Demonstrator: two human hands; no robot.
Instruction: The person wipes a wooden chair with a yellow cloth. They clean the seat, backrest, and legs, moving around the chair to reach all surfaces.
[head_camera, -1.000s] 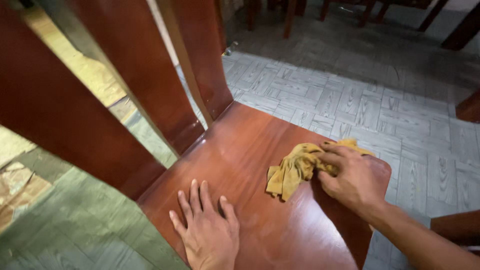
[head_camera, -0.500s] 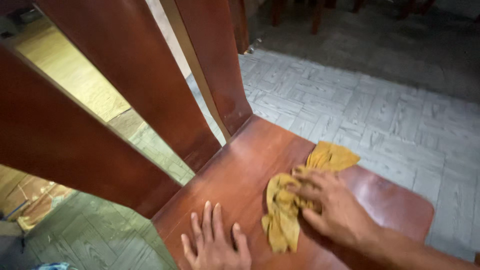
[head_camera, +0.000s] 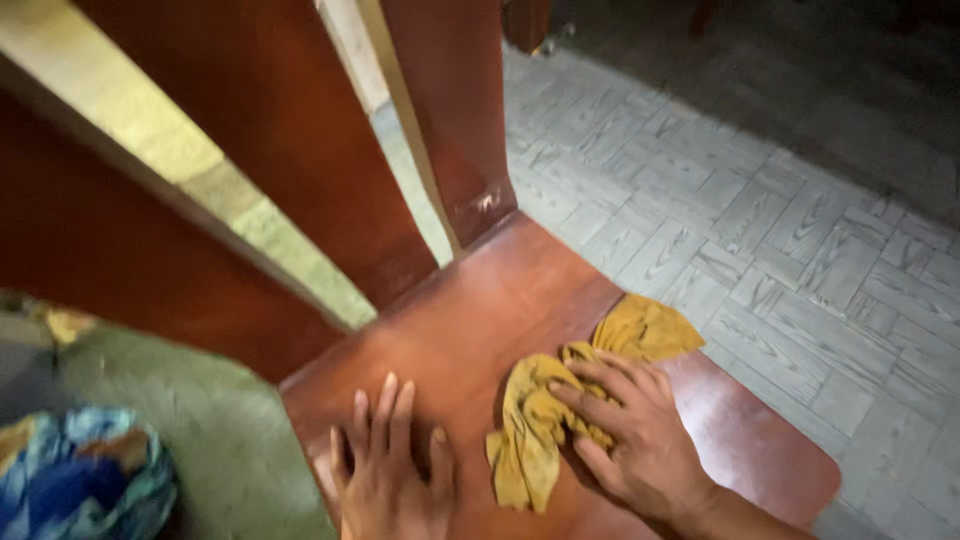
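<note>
Right hand: the right hand (head_camera: 640, 445) presses down on a crumpled mustard-yellow cloth rag (head_camera: 560, 405), fingers spread and curled over its folds, grasping it against the seat.
Left hand: the left hand (head_camera: 390, 475) lies flat and released, palm down, fingers stretched out on bare wood just beside the rag, holding nothing.
Rag: bunched on the glossy reddish-brown wooden chair seat (head_camera: 500, 300), one end reaching toward the seat's right edge, the other hanging toward the near edge between the two hands.
Chair: broad red-brown wooden back slats (head_camera: 440, 120) rise from the far edge of the seat, with gaps between them.
Floor: grey tiles with a wood-grain pattern (head_camera: 760, 210) lie to the right of the seat.
Lower left: a blurred blue patterned cloth bundle (head_camera: 80, 475) sits beyond the chair back.
</note>
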